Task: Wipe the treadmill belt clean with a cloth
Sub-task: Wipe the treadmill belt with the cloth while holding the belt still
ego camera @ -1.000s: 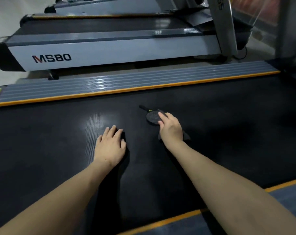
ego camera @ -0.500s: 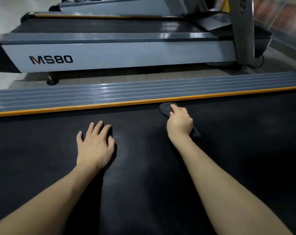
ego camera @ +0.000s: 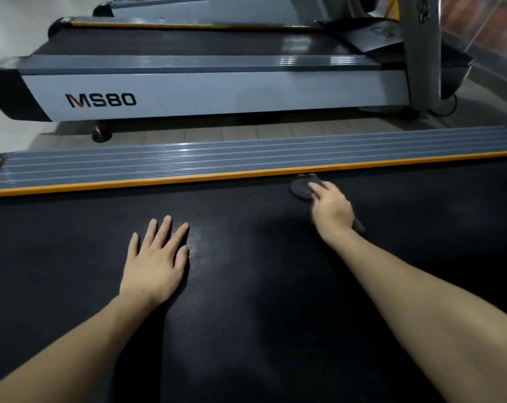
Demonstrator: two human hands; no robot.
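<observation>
black textured rubber formed the treadmill belt (ego camera: 261,301), which filled the lower field. the left hand (ego camera: 155,263) lay flat on the belt with its fingers straight and spread, holding nothing and apparently serving as a brace. the right hand (ego camera: 330,209) pressed a dark cloth (ego camera: 300,190) against the belt at its far edge, just beside the orange-trimmed grey side rail (ego camera: 217,167); the fingers reached forward over the cloth, though how far they curled into it could not be told. a second treadmill marked ms80 (ego camera: 188,88) stood beyond the rail. to wipe well here, palm pressure should probably stay even, the cloth flat, and strokes overlap along the rail seam, where grime likely collects.
</observation>
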